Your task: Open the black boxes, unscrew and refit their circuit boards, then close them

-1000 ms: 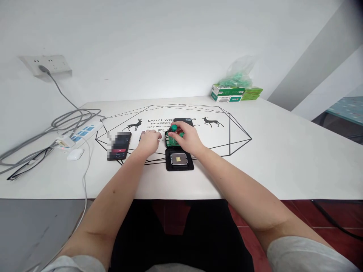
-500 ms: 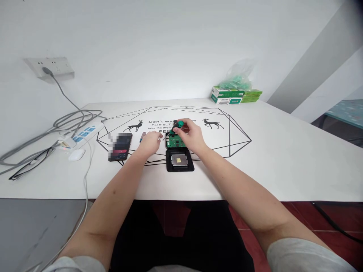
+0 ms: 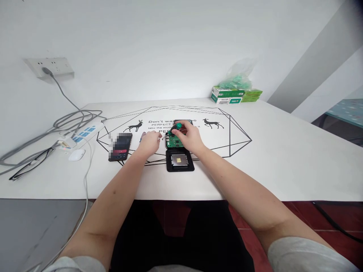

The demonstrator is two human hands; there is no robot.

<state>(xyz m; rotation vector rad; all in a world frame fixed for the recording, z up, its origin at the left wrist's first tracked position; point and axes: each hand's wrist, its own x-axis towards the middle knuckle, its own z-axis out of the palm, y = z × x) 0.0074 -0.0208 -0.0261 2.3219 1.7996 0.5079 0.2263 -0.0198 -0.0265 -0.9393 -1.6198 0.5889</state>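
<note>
My right hand (image 3: 190, 136) pinches a small black part with a round green end (image 3: 179, 125). It is held over the far side of a green circuit board (image 3: 174, 141). My left hand (image 3: 150, 142) is closed beside the board's left edge. What looks like a screwdriver is in it: a bluish handle (image 3: 142, 136) shows behind the hand and a thin metal tip points at the board. In front of the board lies a black square tray (image 3: 168, 167) with a metal plate (image 3: 179, 160) bearing a gold square. My right fingers cover part of the board.
A phone (image 3: 121, 147) lies left of my left hand. Farther left are a white earbud case (image 3: 76, 155), a power strip (image 3: 88, 131), grey cables (image 3: 53, 122) and glasses (image 3: 31, 165). Green-and-white boxes (image 3: 228, 95) under a plastic bag stand at the back right.
My right hand has shifted slightly left and down with the green-ended part. More of a dark flat thing behind it now shows. My left hand has barely moved.
</note>
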